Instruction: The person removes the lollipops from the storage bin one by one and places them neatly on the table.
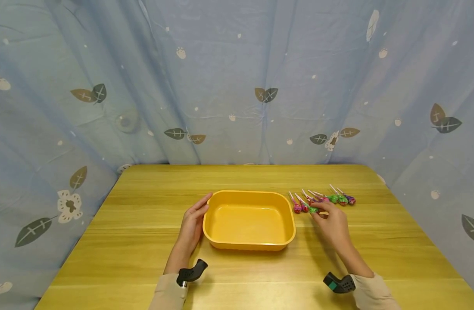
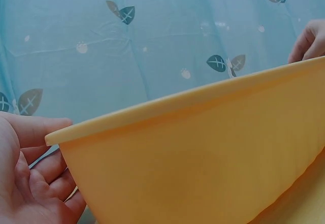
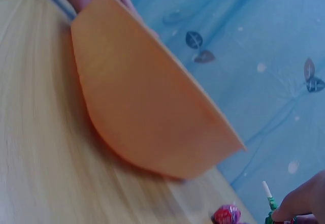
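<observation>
A yellow plastic basin (image 1: 248, 246) with nothing inside stands on the table. My left hand (image 1: 191, 224) rests against its left end, fingertips at the rim and the other fingers along the outer wall in the left wrist view. To the right of the basin, my right hand (image 1: 333, 224) pinches a green-wrapped lollipop (image 1: 313, 210) between thumb and forefinger. Its white stick points up and to the left. In the right wrist view the fingers (image 3: 304, 198) cover part of the wrapper. Next to it lie pink-wrapped lollipops (image 1: 297, 208).
Behind the right hand, more lollipops lie in a loose row, among them a green one (image 1: 342, 200) and a purple one (image 1: 351, 200). A wooden table (image 1: 144, 241) carries everything. A blue patterned curtain (image 1: 229, 77) hangs along its back and sides.
</observation>
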{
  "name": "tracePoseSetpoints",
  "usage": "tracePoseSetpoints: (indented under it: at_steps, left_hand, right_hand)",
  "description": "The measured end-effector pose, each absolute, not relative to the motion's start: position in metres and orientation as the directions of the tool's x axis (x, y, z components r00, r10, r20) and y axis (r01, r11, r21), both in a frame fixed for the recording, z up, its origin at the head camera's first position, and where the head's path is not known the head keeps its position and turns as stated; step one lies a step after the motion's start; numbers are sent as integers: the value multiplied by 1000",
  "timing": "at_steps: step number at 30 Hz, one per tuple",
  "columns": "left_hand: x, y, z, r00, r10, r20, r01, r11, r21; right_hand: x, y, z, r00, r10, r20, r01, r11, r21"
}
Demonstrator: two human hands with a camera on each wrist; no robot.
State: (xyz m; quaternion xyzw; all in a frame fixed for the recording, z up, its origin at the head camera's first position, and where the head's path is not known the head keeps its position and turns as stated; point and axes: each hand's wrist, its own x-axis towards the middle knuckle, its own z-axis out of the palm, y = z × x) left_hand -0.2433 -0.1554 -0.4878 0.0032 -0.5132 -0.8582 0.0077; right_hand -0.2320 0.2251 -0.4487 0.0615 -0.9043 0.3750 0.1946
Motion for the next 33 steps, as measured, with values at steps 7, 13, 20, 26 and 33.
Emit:
tracePoseSetpoints:
  at_steps: [7, 13, 20, 26, 33]
  left_hand:
    - [-243, -156, -488, -1000, -4, 11, 12, -473, 881]
    - [-242, -156, -487, -1000, 7, 12, 8, -473, 881]
    - [-242, -155, -486, -1000, 11, 11, 4, -473, 881]
    - [-242, -155, -486, -1000, 2, 6, 5, -456, 890]
    - [-243, -156, -487, -1000, -1, 2, 2, -469, 883]
  right_hand:
    - [-240, 243, -462, -903, 114, 415, -217, 713, -666]
    - [-245, 261, -469, -912, 191, 364, -136, 694, -707]
    - [-249, 284, -473, -888, 286, 360, -70, 690, -720]
    - [-253, 305, -473, -840, 364, 403, -49, 688, -724]
    - [-265, 326, -465, -835, 398, 381, 0, 691, -723]
